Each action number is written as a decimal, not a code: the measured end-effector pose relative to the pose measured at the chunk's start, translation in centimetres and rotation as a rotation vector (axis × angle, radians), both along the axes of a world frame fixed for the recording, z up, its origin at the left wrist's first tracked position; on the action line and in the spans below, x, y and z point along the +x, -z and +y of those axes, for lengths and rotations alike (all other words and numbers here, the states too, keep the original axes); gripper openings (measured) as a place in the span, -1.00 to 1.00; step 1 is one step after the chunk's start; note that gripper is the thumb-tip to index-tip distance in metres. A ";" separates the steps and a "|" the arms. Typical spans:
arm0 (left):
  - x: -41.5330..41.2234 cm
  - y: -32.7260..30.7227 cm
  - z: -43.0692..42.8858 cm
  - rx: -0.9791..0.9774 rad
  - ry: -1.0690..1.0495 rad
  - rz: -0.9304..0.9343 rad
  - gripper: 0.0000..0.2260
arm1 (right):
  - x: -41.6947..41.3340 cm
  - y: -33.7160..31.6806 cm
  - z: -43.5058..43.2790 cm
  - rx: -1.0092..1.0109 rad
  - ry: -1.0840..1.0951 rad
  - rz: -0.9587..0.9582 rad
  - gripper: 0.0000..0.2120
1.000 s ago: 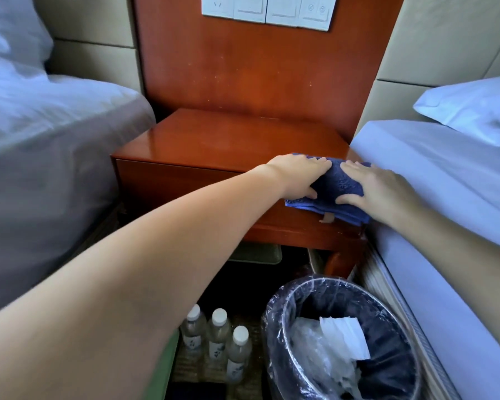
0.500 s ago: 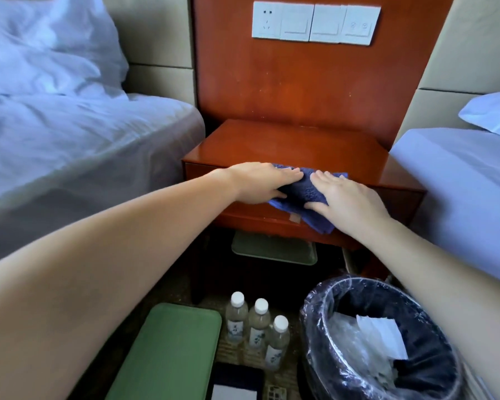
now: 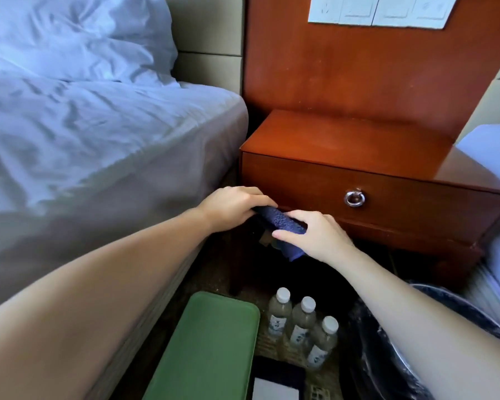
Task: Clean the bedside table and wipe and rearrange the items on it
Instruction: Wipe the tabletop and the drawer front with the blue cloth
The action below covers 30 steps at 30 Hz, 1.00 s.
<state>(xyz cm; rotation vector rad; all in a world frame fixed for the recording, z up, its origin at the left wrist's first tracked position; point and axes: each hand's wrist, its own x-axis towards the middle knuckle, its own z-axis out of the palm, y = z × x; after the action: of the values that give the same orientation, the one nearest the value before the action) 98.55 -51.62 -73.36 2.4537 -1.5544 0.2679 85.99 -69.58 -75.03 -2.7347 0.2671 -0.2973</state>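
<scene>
The reddish wooden bedside table (image 3: 355, 140) stands between two beds, its top bare and its drawer shut with a metal ring pull (image 3: 354, 198). A folded blue cloth (image 3: 280, 222) is held in the air below the table's front left corner. My left hand (image 3: 231, 207) grips its left end. My right hand (image 3: 312, 235) holds its right end, with part of the cloth hanging beneath the palm. On the floor below lie a green tray (image 3: 208, 347) and three small water bottles (image 3: 300, 324) with white caps.
A bed with white sheets (image 3: 84, 134) fills the left side, and the edge of a second bed (image 3: 497, 157) shows at the right. A bin with a dark liner (image 3: 387, 356) stands at the lower right. A dark item with a white card (image 3: 276, 382) lies by the tray. Wall switches (image 3: 378, 10) sit above.
Both hands have lifted the blue cloth off the table top and brought it down in front of the table's left corner. The view has shifted left and down, and the drawer front now shows.
</scene>
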 end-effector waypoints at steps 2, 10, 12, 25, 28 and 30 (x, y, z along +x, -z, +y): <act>0.6 1.5 0.7 -0.162 0.061 0.070 -0.50 | 0.5 0.7 0.3 0.527 0.044 0.095 -0.26; 1.5 3.8 1.7 -0.282 0.096 0.192 -0.48 | 1.5 3.9 0.2 1.037 0.106 0.150 -0.85; 1.9 4.2 2.1 -0.206 0.074 0.234 -0.55 | 1.7 4.0 -0.3 0.878 0.088 0.014 -0.88; 3.1 5.6 1.8 -0.566 -0.209 0.199 -0.68 | 3.7 0.7 1.0 0.050 -0.077 -0.334 -0.86; 3.1 5.3 1.3 -0.460 -0.205 -0.069 -0.81 | 4.9 1.6 0.7 -0.325 -0.163 -0.444 -0.83; 3.5 5.0 0.9 -0.388 -0.208 -0.159 -0.90 | 5.7 2.5 0.0 -0.487 -0.161 -0.510 -0.78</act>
<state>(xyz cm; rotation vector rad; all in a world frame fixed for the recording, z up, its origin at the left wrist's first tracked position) 102.08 -50.73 -78.39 2.3221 -1.1630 0.7420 91.67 -69.56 -77.53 -2.9823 -0.1911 -1.1130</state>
